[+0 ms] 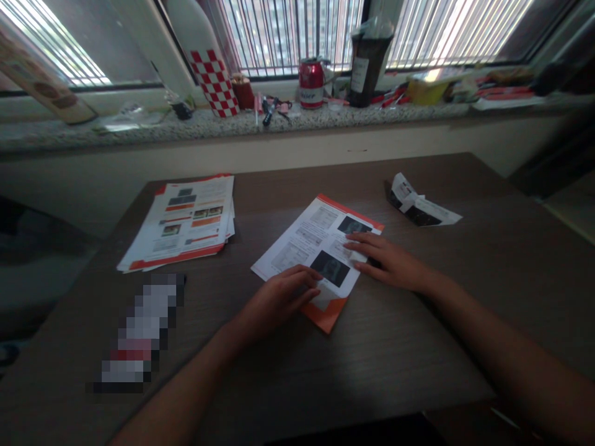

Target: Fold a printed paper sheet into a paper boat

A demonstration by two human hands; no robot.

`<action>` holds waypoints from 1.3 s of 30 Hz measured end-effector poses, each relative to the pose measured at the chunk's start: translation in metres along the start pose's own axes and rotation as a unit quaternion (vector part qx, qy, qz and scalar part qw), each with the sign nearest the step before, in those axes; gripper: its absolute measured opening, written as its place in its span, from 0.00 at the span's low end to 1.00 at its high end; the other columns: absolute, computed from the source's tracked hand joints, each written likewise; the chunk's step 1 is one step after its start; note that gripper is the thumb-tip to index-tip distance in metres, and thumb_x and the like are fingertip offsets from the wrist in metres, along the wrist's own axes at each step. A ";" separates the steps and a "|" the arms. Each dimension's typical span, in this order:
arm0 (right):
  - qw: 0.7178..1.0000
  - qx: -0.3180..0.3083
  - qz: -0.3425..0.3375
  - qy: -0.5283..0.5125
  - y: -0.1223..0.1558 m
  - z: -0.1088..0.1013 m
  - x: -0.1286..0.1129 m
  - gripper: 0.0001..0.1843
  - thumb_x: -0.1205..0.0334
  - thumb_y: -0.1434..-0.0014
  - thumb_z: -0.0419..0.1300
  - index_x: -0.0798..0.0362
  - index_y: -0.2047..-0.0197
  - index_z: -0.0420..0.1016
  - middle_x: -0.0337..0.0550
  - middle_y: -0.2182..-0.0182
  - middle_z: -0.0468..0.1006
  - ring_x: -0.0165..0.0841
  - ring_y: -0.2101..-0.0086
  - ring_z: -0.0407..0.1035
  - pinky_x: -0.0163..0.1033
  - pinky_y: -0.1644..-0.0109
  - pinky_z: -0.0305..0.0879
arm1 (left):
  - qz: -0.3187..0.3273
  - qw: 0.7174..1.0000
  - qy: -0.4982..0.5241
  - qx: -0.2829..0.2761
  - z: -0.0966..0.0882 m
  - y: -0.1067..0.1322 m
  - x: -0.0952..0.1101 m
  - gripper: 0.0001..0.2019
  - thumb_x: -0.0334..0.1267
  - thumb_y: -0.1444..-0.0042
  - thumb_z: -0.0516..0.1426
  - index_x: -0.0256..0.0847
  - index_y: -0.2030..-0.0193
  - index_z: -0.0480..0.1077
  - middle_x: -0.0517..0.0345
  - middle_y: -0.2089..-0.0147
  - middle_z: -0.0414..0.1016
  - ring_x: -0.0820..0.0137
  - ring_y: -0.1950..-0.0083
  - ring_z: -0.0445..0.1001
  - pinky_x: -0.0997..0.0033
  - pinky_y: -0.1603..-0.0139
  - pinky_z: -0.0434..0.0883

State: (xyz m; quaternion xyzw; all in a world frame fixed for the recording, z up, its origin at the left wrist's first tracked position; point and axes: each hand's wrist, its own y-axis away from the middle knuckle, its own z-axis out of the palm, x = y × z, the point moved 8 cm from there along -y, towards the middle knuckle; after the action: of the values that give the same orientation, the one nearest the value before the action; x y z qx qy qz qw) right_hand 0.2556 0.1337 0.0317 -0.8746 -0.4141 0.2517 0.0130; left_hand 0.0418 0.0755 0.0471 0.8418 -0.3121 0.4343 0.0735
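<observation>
A printed leaflet with orange edges [307, 241] lies on the brown table [418, 347], its near corner folded up. My left hand [279, 300] rests on that near edge, fingers curled and pressing the fold. My right hand [385, 260] lies flat on the leaflet's right side, fingers stretched toward the middle.
A stack of similar leaflets [183, 223] lies at the left. A folded paper piece [421, 207] sits at the right rear. A blurred-out item [139, 331] lies near left. The windowsill holds a red can [311, 83], a dark cup [365, 68] and a checkered container [216, 83].
</observation>
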 end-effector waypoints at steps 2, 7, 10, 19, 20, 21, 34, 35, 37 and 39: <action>1.000 0.010 0.000 -0.002 -0.001 -0.001 -0.005 0.26 0.52 0.28 0.60 0.45 0.30 0.68 0.52 0.30 0.68 0.48 0.32 0.64 0.63 0.30 0.64 | -0.004 1.000 -0.001 0.015 -0.002 0.000 -0.001 0.03 0.33 0.30 0.58 0.43 0.54 0.74 0.53 0.47 0.80 0.65 0.46 0.79 0.61 0.44 0.77; 0.998 -0.003 -0.021 -0.060 -0.004 0.002 -0.032 0.25 0.51 0.31 0.63 0.43 0.33 0.71 0.50 0.33 0.72 0.46 0.35 0.68 0.59 0.34 0.69 | -0.023 0.999 -0.018 0.044 -0.007 0.000 -0.007 0.04 0.36 0.28 0.57 0.42 0.55 0.72 0.53 0.52 0.79 0.66 0.52 0.79 0.62 0.51 0.77; 0.996 -0.026 -0.039 -0.081 -0.006 0.009 -0.047 0.29 0.47 0.36 0.68 0.42 0.34 0.73 0.49 0.34 0.73 0.47 0.35 0.68 0.59 0.34 0.69 | -0.032 0.997 -0.029 0.067 -0.011 0.000 -0.010 0.04 0.36 0.28 0.56 0.42 0.55 0.72 0.54 0.55 0.78 0.66 0.55 0.78 0.63 0.54 0.76; 0.995 -0.003 -0.096 -0.034 -0.009 0.020 -0.051 0.12 0.57 0.29 0.61 0.43 0.44 0.80 0.47 0.38 0.77 0.45 0.38 0.70 0.60 0.38 0.69 | -0.028 0.998 -0.026 0.057 -0.012 0.001 -0.006 0.05 0.37 0.27 0.55 0.42 0.54 0.72 0.54 0.54 0.77 0.66 0.53 0.77 0.63 0.52 0.75; 0.995 0.000 -0.096 -0.037 -0.009 0.019 -0.051 0.12 0.57 0.28 0.61 0.43 0.45 0.81 0.47 0.39 0.77 0.45 0.39 0.70 0.60 0.39 0.70 | -0.022 0.998 -0.030 0.048 -0.013 0.002 -0.004 0.05 0.38 0.27 0.55 0.43 0.52 0.72 0.53 0.51 0.77 0.65 0.51 0.78 0.62 0.50 0.75; 0.995 0.002 -0.094 -0.042 -0.009 0.019 -0.050 0.11 0.57 0.28 0.61 0.43 0.45 0.81 0.46 0.39 0.78 0.44 0.39 0.71 0.60 0.39 0.70 | -0.013 0.998 -0.038 0.039 -0.014 0.003 -0.002 0.06 0.39 0.27 0.56 0.43 0.50 0.72 0.52 0.49 0.77 0.64 0.48 0.78 0.61 0.47 0.75; 0.992 0.037 -0.022 -0.122 -0.016 0.010 -0.036 0.10 0.60 0.26 0.57 0.52 0.53 0.79 0.50 0.55 0.82 0.40 0.52 0.76 0.48 0.49 0.74 | -0.100 0.952 -0.289 0.013 -0.070 0.020 -0.037 0.23 0.51 0.38 0.63 0.45 0.39 0.71 0.44 0.37 0.73 0.49 0.42 0.76 0.45 0.44 0.76; 0.991 0.039 -0.018 -0.128 -0.016 0.010 -0.035 0.10 0.60 0.26 0.57 0.52 0.52 0.79 0.50 0.55 0.82 0.39 0.53 0.76 0.47 0.49 0.74 | -0.105 0.952 -0.287 0.010 -0.072 0.021 -0.039 0.23 0.50 0.37 0.63 0.45 0.39 0.72 0.44 0.38 0.73 0.50 0.42 0.76 0.46 0.44 0.76; 0.990 0.040 -0.009 -0.135 -0.015 0.010 -0.033 0.10 0.60 0.26 0.56 0.52 0.52 0.79 0.50 0.56 0.81 0.39 0.53 0.76 0.46 0.50 0.74 | -0.110 0.954 -0.280 0.008 -0.074 0.022 -0.042 0.21 0.48 0.37 0.61 0.44 0.40 0.72 0.44 0.40 0.74 0.51 0.43 0.77 0.48 0.44 0.76; 0.990 0.042 0.002 -0.138 -0.014 0.010 -0.031 0.10 0.60 0.26 0.56 0.52 0.52 0.78 0.50 0.56 0.81 0.39 0.53 0.76 0.46 0.50 0.73 | -0.117 0.955 -0.272 0.008 -0.075 0.022 -0.046 0.19 0.44 0.37 0.60 0.43 0.41 0.73 0.44 0.42 0.75 0.51 0.44 0.77 0.48 0.44 0.76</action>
State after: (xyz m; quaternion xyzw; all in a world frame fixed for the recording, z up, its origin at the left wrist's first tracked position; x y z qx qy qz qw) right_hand 0.2241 0.1183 0.0395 -0.8308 -0.3996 0.3872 -0.0083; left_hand -0.0427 0.1091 0.0539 0.9591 -0.2164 0.1800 0.0296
